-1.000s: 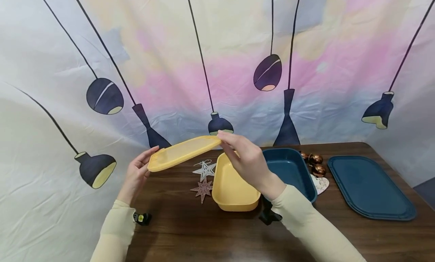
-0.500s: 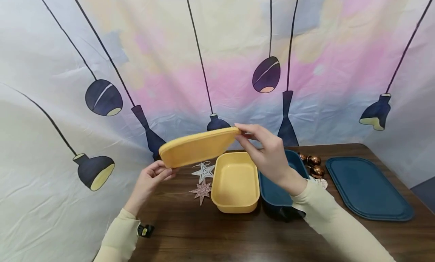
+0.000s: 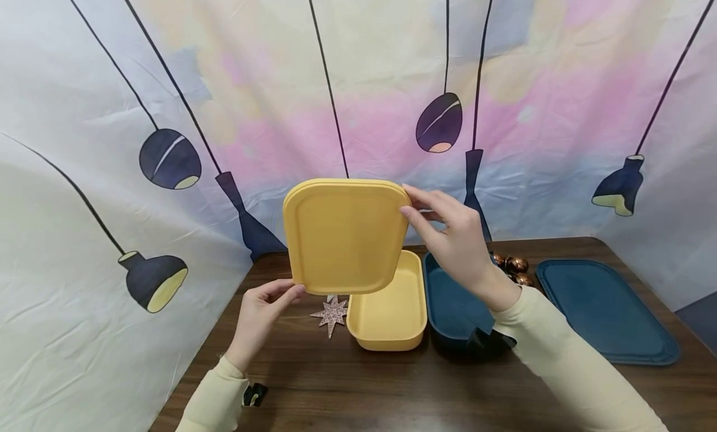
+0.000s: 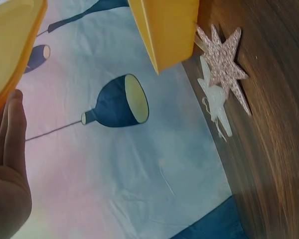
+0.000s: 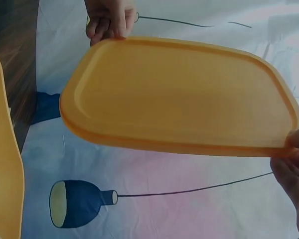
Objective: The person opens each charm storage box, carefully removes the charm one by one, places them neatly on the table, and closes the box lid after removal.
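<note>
A yellow rounded-corner lid (image 3: 347,236) is held up nearly upright, its broad face toward the head camera. My left hand (image 3: 263,320) pinches its lower left corner between thumb and fingers. At the upper right corner my right hand (image 3: 462,242) grips the edge, thumb on the near face. In the right wrist view both hands show at opposite corners of the lid (image 5: 184,94). Below and behind it on the table stands a yellow box (image 3: 386,323), open-topped and partly covered by the lid in the head view.
Right of the yellow box stands a blue box (image 3: 456,304), partly behind my right arm. A blue lid (image 3: 607,310) lies farther right, copper-coloured balls (image 3: 516,266) between them. A glittery pink star (image 4: 224,59) and a white star (image 4: 217,102) lie left of the yellow box on the wooden table (image 3: 336,388).
The yellow lid has tipped from nearly flat to nearly upright, showing its broad face. Both hands moved rightward with it; the right rose, the left went lower. The boxes stayed put.
</note>
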Tool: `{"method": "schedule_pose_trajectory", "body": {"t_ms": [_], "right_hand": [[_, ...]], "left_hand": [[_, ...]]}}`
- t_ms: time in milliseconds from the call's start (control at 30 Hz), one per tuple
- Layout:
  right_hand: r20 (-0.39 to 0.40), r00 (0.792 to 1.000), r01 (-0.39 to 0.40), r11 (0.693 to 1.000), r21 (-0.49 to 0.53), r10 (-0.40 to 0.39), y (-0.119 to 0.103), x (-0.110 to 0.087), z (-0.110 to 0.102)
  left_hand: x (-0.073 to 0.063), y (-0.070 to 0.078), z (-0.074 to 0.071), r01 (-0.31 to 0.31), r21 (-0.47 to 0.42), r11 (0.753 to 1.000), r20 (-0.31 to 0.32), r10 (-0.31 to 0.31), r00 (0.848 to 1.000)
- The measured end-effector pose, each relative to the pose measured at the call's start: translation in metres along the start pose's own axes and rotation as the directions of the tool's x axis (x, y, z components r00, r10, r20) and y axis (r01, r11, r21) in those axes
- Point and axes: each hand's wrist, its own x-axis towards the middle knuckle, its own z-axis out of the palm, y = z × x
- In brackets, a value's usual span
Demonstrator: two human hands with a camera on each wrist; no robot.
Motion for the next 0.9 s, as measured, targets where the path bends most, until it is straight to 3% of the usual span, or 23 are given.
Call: {"method": "schedule_pose_trajectory", "body": {"t_ms": [133, 500, 733, 900], "right_hand": [[0.028, 0.999, -0.039, 0.999, -0.029, 0.039, 0.007, 0.002, 0.001], [0.113, 0.966, -0.22, 0.969, -0.115, 0.233, 0.032, -0.001, 0.009], [0.196, 0.913, -0.323, 0.927, -0.188, 0.358, 0.051, -0.006, 0.017], [0.26, 0.849, -0.407, 0.883, -0.234, 0.46, 0.068, -0.014, 0.022]], "left_hand": [[-0.003, 0.002, 0.007, -0.003, 0.004, 1.0, -0.045, 0.003, 0.999], [-0.01, -0.001, 0.025, 0.066, 0.073, 0.995, -0.048, -0.062, 0.997], [-0.013, -0.006, 0.035, 0.144, 0.076, 0.987, -0.027, -0.142, 0.989], [-0.015, -0.013, 0.045, 0.196, 0.083, 0.977, -0.006, -0.196, 0.981]]}}
